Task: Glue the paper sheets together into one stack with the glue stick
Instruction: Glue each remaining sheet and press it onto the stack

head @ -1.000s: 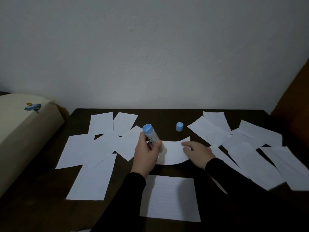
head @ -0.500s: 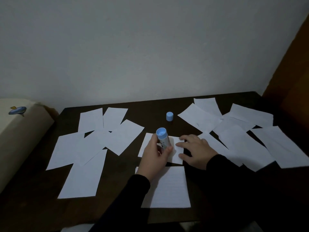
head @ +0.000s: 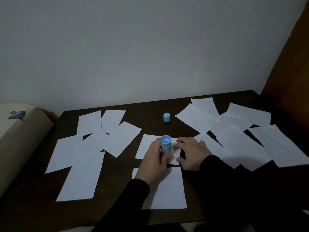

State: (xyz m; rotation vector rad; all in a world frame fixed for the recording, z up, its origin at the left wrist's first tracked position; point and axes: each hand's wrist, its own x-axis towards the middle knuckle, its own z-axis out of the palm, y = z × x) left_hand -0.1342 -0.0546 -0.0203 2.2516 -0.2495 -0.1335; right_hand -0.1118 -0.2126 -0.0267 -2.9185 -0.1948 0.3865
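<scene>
Left hand (head: 156, 162) grips the glue stick (head: 165, 146) upright, glue end down on the small sheet (head: 147, 146) mid-table; right hand (head: 192, 152) lies flat with fingers spread, pinning that sheet's right side, and the cap (head: 166, 117) stands apart further back. Step looks like gluing: cover edges and corners with even strokes, keeping the sheet pinned. Then align it onto the lined sheet (head: 168, 191) just in front.

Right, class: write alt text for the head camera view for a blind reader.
A left hand holds an uncapped glue stick on a paper sheet that the right hand presses flat; loose sheets and the cap lie on the dark table.
</scene>
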